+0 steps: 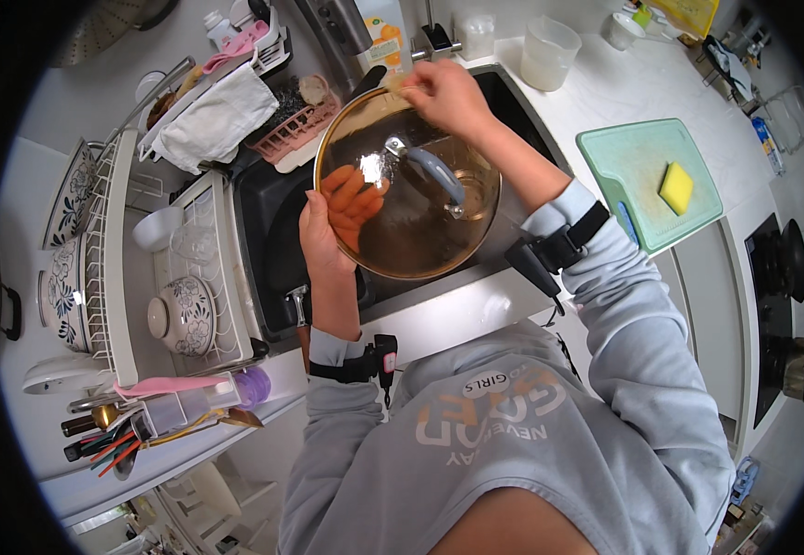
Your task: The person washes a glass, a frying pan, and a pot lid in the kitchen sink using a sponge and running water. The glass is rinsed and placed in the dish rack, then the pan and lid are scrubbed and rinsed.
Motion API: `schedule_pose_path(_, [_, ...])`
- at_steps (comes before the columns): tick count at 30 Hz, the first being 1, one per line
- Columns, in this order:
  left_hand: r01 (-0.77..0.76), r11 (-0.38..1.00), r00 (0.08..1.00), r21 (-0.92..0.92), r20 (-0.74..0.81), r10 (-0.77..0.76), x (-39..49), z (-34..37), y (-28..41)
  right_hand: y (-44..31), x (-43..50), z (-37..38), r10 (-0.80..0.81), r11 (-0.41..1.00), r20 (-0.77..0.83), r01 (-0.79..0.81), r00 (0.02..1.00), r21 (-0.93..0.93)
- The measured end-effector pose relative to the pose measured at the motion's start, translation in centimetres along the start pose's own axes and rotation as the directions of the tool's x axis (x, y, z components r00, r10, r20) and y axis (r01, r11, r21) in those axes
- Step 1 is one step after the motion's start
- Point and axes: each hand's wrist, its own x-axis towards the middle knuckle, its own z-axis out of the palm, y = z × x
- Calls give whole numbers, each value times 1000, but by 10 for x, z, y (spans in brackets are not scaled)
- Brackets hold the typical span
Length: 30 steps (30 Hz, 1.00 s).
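A round amber-tinted glass pot lid [409, 236] with a blue-grey arched handle [436, 173] is held over a dark sink [270, 208]. My left hand [329, 239] grips its left rim, thumb on the near face and fingers showing orange through the glass from underneath. At the far rim, my right hand [447, 94] has its fingers closed on a small yellowish pad [395, 84], mostly hidden, which touches the lid's edge. Beneath the glass, part of the sink basin shows blurred.
On the left stands a white dish rack [121, 277] with patterned bowls [190, 316]. A pink basket [298, 132] and white cloth [218, 118] sit behind the sink. Right of it lie a green cutting board [617, 166] with a yellow sponge [676, 189] and a plastic jug [549, 55].
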Motion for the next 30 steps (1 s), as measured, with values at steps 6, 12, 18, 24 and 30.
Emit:
schedule_pose_path(6, [-89,995,996,54,15,88,5,-1,6,62,-48,4,413,845,104,-423,905,328])
schedule_pose_path(12, [0,982,994,190,106,-20,3,8,11,61,-43,-4,395,708,58,-344,917,617])
schedule_pose_path(18, [262,937,945,232,136,-298,15,11,22,39,-21,-27,126,899,23,-124,992,419])
schedule_pose_path(24, [302,902,936,307,80,-341,20,11,27,29,-18,-28,112,892,142,-163,983,421])
schedule_pose_path(30, [196,954,979,227,13,-204,8,20,11,27,-22,-18,136,910,166,-190,977,370])
